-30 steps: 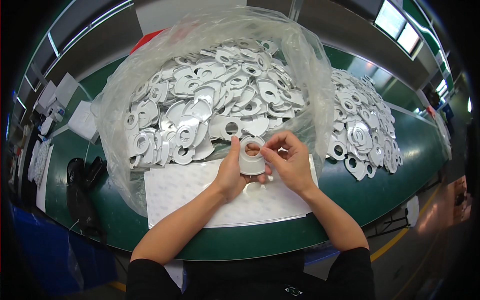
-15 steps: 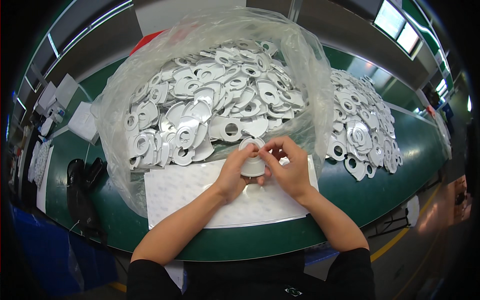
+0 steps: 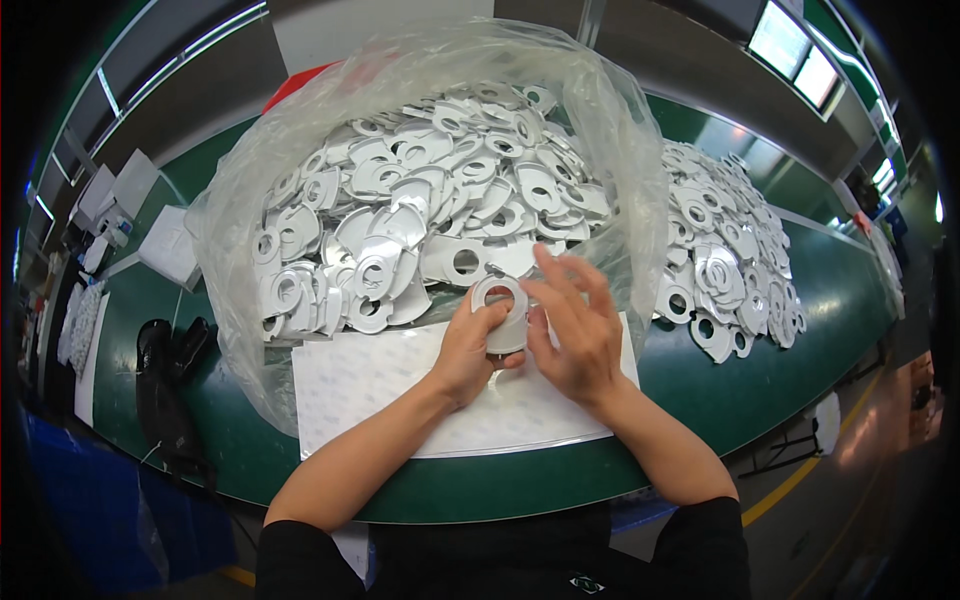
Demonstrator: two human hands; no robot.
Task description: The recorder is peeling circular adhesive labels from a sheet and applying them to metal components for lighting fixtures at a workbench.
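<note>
A white plastic part with a round hole [image 3: 507, 335] is gripped in my left hand [image 3: 467, 345], the thumb lying over its front near the hole. Beside it, on the right, my right hand [image 3: 578, 335] has its fingers spread and raised, with nothing visible between them; its fingertips are close to the part's edge. Both hands are above a stack of white sheets [image 3: 370, 390]. Just behind them, a large clear plastic bag [image 3: 235, 200] lies open, heaped with similar white plastic parts [image 3: 405, 185].
Another pile of white parts [image 3: 720, 255] lies on the green table [image 3: 780, 390] to the right. A black object [image 3: 165, 400] is on the left, near a white box-like item [image 3: 168, 245]. The table's curved front edge runs close to my body.
My right hand's fingers have come away from the part's hole and opened out. The left hand keeps its hold on the part, whose hole is now uncovered.
</note>
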